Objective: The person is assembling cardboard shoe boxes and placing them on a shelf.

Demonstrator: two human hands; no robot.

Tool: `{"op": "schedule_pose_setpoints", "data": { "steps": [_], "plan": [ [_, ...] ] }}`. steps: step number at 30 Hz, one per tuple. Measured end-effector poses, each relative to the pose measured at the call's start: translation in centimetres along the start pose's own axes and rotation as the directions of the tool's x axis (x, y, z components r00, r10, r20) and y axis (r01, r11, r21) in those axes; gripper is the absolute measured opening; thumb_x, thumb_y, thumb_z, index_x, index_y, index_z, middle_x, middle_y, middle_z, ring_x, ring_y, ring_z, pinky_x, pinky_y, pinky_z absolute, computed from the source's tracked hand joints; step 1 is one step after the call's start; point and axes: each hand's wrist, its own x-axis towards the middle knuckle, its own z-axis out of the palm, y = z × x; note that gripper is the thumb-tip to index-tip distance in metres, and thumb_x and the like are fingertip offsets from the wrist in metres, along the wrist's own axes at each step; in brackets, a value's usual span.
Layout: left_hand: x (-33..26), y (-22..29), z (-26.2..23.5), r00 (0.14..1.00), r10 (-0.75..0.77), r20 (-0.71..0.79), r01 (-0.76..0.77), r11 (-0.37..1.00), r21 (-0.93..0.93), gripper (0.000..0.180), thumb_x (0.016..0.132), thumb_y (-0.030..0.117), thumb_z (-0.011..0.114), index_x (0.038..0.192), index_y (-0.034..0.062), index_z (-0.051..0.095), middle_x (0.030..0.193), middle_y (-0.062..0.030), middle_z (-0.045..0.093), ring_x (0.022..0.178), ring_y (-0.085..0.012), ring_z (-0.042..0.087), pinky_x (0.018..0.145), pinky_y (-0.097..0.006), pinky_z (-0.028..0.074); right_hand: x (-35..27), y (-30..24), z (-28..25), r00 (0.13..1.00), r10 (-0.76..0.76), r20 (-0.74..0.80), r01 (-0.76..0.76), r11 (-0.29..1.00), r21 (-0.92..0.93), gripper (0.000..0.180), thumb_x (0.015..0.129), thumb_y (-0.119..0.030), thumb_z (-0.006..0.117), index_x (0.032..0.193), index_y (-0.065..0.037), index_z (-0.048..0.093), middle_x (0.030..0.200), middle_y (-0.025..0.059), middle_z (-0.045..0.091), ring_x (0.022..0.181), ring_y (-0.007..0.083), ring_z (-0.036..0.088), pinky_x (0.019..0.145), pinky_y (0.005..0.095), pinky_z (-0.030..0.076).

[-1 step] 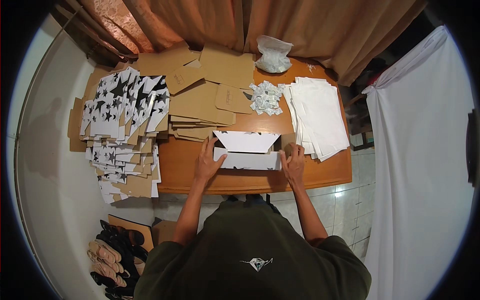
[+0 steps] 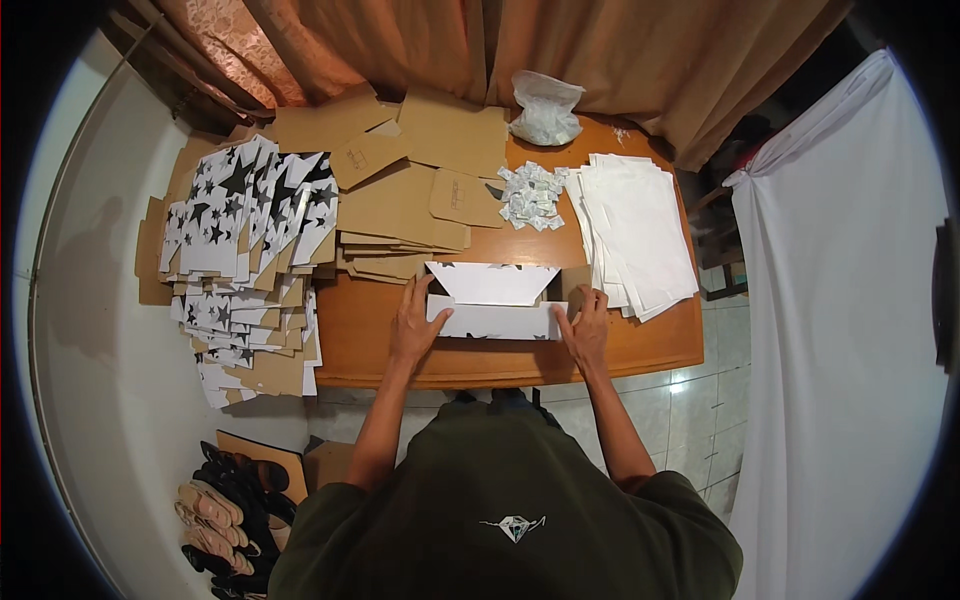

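A long white cardboard box [image 2: 492,318] lies near the front edge of the wooden table [image 2: 500,362]. Its trapezoid lid flap [image 2: 492,282] stands open toward the back. My left hand [image 2: 415,325] grips the box's left end, with the fingers on its top edge. My right hand [image 2: 585,325] grips the right end the same way. Both forearms come up from the lower edge of the head view.
Flat star-printed box blanks [image 2: 245,215] are piled at the left, overhanging the table. Brown cardboard blanks [image 2: 405,200] lie behind the box. Small white sachets [image 2: 530,195], a plastic bag [image 2: 545,108] and white paper sheets [image 2: 635,230] sit at the right. Shoes [image 2: 225,510] are on the floor.
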Motion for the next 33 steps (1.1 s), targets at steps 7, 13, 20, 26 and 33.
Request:
{"op": "schedule_pose_setpoints", "data": {
  "steps": [7,13,20,26,33],
  "plan": [
    [0.2,1.2,1.2,1.000,0.010,-0.003,-0.010,0.999,0.043,0.085,0.085,0.016,0.078,0.156,0.0207,0.032,0.151,-0.0184,0.042,0.127,-0.0435,0.054,0.100,-0.050,0.052,-1.1,0.8,2.2,0.997,-0.080,0.008,0.081,0.995,-0.066,0.089,0.083,-0.022,0.082,0.154,-0.009,0.032,0.120,0.0256,0.053,0.107,0.0434,0.056,0.089,0.0493,0.047],
    [0.2,1.8,1.0,1.000,0.023,-0.019,-0.022,0.999,0.030,0.103,0.079,0.007,0.082,0.160,0.0223,0.020,0.147,-0.0175,0.044,0.130,-0.0412,0.050,0.101,-0.049,0.051,-0.8,0.5,2.4,0.986,-0.142,-0.085,0.141,0.990,-0.020,0.092,0.083,-0.020,0.081,0.156,-0.004,0.027,0.126,0.0259,0.056,0.107,0.0401,0.058,0.090,0.0459,0.047],
    [-0.4,0.2,2.1,1.000,0.008,-0.014,-0.008,1.000,-0.001,0.085,0.084,0.012,0.078,0.156,0.0185,0.033,0.148,-0.0188,0.045,0.129,-0.0422,0.050,0.106,-0.049,0.045,-0.7,0.1,2.4,0.973,-0.223,-0.066,0.225,0.974,0.019,0.082,0.083,-0.013,0.079,0.153,-0.006,0.038,0.127,0.0210,0.058,0.110,0.0371,0.058,0.092,0.0455,0.047],
    [-0.4,-0.2,2.4,0.995,0.084,0.053,-0.090,0.988,0.125,0.062,0.089,0.018,0.072,0.147,0.0140,0.051,0.150,-0.0206,0.042,0.131,-0.0420,0.047,0.108,-0.049,0.043,-1.0,-0.5,2.0,0.971,-0.216,0.101,0.229,0.963,-0.143,0.057,0.089,-0.016,0.073,0.143,-0.017,0.055,0.124,0.0176,0.059,0.112,0.0340,0.056,0.091,0.0450,0.047],
    [-0.3,0.3,2.8,0.996,0.057,0.063,-0.070,0.971,0.229,0.065,0.087,0.033,0.073,0.145,0.0134,0.050,0.153,-0.0203,0.038,0.139,-0.0418,0.037,0.112,-0.057,0.035,-0.9,-0.2,2.3,0.985,-0.155,0.074,0.158,0.986,-0.047,0.046,0.094,-0.011,0.065,0.139,-0.009,0.056,0.123,0.0206,0.059,0.111,0.0364,0.057,0.092,0.0456,0.050]
  ]
}}
